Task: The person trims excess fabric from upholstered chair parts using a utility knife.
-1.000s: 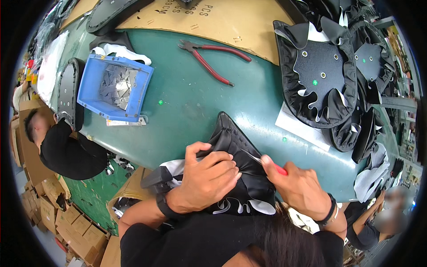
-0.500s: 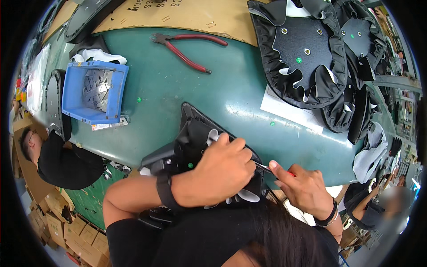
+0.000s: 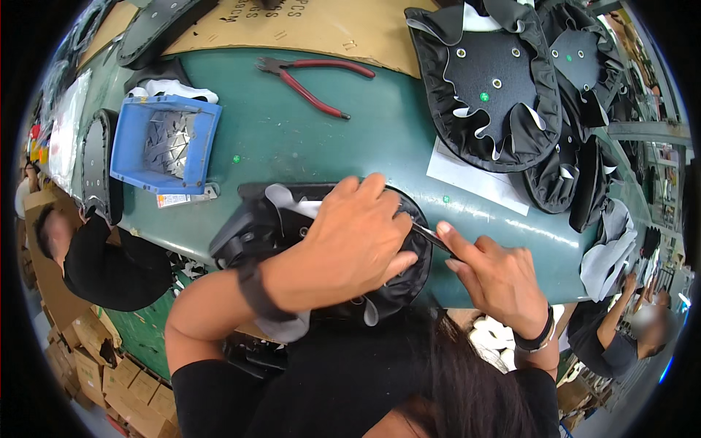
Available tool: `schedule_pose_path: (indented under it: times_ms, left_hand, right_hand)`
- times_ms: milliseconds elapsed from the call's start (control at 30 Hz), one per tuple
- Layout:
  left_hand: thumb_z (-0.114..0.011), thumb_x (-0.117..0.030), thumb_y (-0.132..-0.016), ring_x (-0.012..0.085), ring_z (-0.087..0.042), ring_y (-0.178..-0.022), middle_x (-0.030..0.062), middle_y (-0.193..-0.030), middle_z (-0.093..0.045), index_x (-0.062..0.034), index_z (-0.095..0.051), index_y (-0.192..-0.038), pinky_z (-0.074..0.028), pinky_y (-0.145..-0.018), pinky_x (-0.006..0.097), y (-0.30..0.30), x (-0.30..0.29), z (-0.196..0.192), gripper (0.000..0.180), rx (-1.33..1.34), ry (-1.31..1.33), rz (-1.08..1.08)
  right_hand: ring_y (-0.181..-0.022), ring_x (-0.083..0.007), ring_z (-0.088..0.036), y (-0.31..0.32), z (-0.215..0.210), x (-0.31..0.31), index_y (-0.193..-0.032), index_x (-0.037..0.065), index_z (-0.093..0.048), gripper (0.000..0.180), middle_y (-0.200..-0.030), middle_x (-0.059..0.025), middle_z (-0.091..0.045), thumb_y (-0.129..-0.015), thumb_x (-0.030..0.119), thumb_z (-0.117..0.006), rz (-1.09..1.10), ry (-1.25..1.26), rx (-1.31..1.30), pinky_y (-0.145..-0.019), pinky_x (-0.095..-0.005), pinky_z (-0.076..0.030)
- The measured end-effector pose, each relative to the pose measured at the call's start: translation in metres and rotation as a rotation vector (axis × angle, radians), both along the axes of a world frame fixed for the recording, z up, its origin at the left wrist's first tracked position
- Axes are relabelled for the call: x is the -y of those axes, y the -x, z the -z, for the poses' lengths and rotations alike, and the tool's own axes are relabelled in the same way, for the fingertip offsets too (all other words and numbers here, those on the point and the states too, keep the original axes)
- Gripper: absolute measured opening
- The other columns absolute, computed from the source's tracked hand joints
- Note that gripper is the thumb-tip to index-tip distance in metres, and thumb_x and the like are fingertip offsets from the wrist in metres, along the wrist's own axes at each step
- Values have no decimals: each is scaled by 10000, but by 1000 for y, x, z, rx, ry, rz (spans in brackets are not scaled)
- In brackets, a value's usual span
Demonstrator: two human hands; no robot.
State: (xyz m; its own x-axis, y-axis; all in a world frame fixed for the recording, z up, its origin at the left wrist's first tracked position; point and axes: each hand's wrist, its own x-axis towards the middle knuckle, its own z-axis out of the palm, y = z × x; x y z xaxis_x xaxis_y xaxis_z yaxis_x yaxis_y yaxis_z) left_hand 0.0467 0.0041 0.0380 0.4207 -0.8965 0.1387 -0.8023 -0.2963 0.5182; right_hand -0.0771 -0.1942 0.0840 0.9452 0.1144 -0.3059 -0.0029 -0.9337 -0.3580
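Observation:
A black padded panel [image 3: 410, 290] with gathered cover fabric and pale inner flaps lies at the front edge of the green table [image 3: 292, 150], close to my body. My left hand [image 3: 358, 233] lies across it, fingers closed on its cover near the far right edge. In my right hand [image 3: 496, 274], just right of the panel, is a slim tool with a narrow metal shaft [image 3: 431, 236]. The shaft reaches the panel's edge beside my left fingers. My palm hides the handle, so the tool's exact kind is unclear.
Red-handled cutting pliers [image 3: 328, 66] lie farther back. A blue bin [image 3: 123, 142] of small metal pieces stands left. Stacked black panels [image 3: 475, 69] overlap white paper [image 3: 464, 179] at right. Cardboard [image 3: 314, 33] covers the back. Workers sit left [image 3: 102, 263] and right [image 3: 599, 343].
The panel has turned, and its far edge now runs nearly level. My left hand has moved slightly up and left with it. The tool's shaft slants more steeply in my right hand.

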Motion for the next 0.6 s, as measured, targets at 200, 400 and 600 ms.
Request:
schedule_pose_path:
  times_ms: [200, 400, 600]
  left_hand:
    - [-694, -147, -660, 216, -434, -658, 22, -569, -443, -59, -473, -546, -320, -693, 339, -17, 1, 21, 264, -431, 242, -68]
    - [-703, -83, -653, 181, -410, -643, 3, -544, -366, -66, -398, -532, -335, -641, 320, -45, -18, 16, 328, -982, 739, -71]
    - [-628, -35, -698, 199, -532, -780, 44, -680, -492, -54, -461, -611, -463, -742, 328, -27, -24, -5, 189, -1250, 635, -276]
  right_hand:
    - [-496, -348, -556, 27, 15, -14, -1415, 197, -446, 573, -670, -131, -553, -881, 222, -655, 102, -57, -31, -468, -447, -424]
    - [-764, -386, -595, 68, 17, -26, -1358, 112, -489, 603, -912, -179, -584, -808, 176, -727, 240, -174, 38, -660, -474, -480]
    - [-572, -333, -563, 38, 10, -12, -1382, 213, -496, 536, -716, -101, -561, -872, 240, -655, 218, 16, -37, -532, -429, -416]
